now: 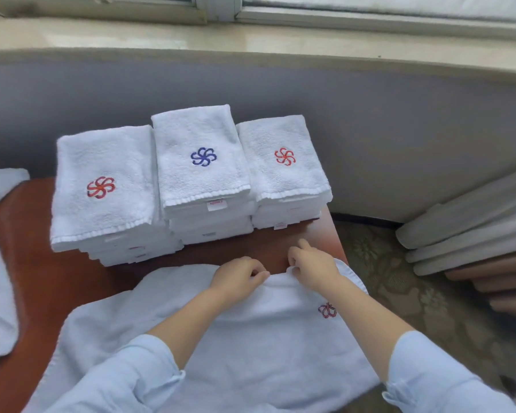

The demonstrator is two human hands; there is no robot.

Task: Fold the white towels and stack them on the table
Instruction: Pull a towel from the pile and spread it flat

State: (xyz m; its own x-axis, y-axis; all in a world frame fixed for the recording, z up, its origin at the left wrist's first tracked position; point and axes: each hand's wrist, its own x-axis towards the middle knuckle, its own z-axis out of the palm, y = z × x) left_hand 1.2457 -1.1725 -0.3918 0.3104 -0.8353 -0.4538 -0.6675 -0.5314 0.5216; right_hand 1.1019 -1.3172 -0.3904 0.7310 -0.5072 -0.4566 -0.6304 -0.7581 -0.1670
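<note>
Fingers of both hands, left (pixel 239 277) and right (pixel 313 265), pinch the towel (pixel 221 347) edge below the stacks (pixel 191 174), so the fold probably comes next.

Spread towel (pixel 221 338): white terry cloth, matt, nubbly loop pile.
Folded stacks (pixel 191 180): same terry, ribbed hems (embroidered thread emblems, slight sheen).
Table (pixel 42 278): reddish-brown, smooth, softly glossy.
Sleeves (pixel 125 383): pale blue woven cloth, matt.
Window sill (pixel 251 37): smooth, polished, stone-like.
Floor (pixel 399 278): patterned carpet, matt.
</note>
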